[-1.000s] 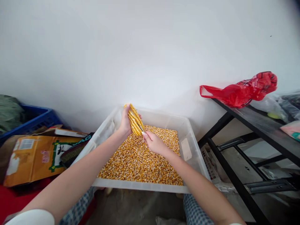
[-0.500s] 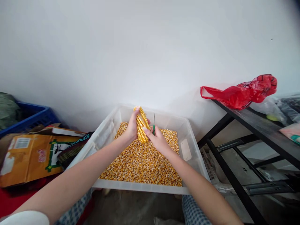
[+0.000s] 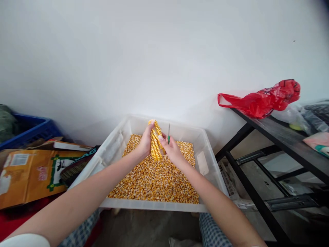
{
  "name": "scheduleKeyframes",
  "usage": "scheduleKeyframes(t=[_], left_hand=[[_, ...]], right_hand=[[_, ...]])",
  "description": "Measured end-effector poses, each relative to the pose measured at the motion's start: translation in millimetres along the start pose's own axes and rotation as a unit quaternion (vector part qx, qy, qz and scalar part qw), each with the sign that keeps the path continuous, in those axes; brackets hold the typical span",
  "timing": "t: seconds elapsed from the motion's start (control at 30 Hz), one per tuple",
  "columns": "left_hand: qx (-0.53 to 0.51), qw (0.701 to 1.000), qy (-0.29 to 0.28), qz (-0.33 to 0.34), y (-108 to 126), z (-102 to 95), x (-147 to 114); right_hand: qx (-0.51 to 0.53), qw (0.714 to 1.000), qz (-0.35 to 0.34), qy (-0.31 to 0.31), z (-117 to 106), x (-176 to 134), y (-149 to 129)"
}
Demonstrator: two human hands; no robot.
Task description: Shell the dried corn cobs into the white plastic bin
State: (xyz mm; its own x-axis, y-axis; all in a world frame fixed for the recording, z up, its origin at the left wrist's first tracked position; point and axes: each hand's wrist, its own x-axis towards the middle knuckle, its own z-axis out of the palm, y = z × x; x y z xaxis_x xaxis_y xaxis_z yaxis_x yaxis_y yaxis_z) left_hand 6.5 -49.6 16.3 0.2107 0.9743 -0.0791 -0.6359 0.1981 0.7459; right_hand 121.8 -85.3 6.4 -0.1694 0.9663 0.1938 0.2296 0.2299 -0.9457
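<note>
A yellow corn cob (image 3: pixel 156 147) is gripped by my left hand (image 3: pixel 145 141), the fingers wrapped round its left side and behind it. Stripes along the cob show where rows of kernels are gone. My right hand (image 3: pixel 172 149) is closed round the green handle of a screwdriver (image 3: pixel 169 135), whose thin dark shaft points up. The right thumb presses on the cob's right side. Both hands are above a translucent plastic bin (image 3: pixel 164 205), over a wide layer of loose corn kernels (image 3: pixel 154 181).
On the right, a black metal rack (image 3: pixel 277 133) carries a red plastic bag (image 3: pixel 259 103) and other bags. A flattened orange cardboard box (image 3: pixel 33 171) and a blue crate (image 3: pixel 33 127) lie to the left. Behind the bin rises a white wall (image 3: pixel 164 61).
The right thumb has shifted slightly up along the cob, and the cob sits a little lower. Both hands keep their hold. The view has moved slightly.
</note>
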Motion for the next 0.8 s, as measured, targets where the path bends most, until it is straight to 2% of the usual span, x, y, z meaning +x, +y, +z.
scheduleKeyframes(t=[0.13,0.33,0.53,0.8], left_hand=[[0.028,0.999,-0.025,-0.002,-14,2.7,-1],[0.064,0.996,0.010,0.061,-30,1.0,2],[0.068,0.994,0.037,0.075,-31,2.4,0],[0.102,0.985,0.040,0.134,-33,0.6,0]], right_hand=[[-0.022,0.998,-0.005,0.051,-1,2,6],[-0.081,0.992,-0.014,0.094,-2,1,13],[-0.169,0.978,-0.066,0.105,-2,-2,8],[-0.229,0.967,-0.067,0.094,0,-1,13]])
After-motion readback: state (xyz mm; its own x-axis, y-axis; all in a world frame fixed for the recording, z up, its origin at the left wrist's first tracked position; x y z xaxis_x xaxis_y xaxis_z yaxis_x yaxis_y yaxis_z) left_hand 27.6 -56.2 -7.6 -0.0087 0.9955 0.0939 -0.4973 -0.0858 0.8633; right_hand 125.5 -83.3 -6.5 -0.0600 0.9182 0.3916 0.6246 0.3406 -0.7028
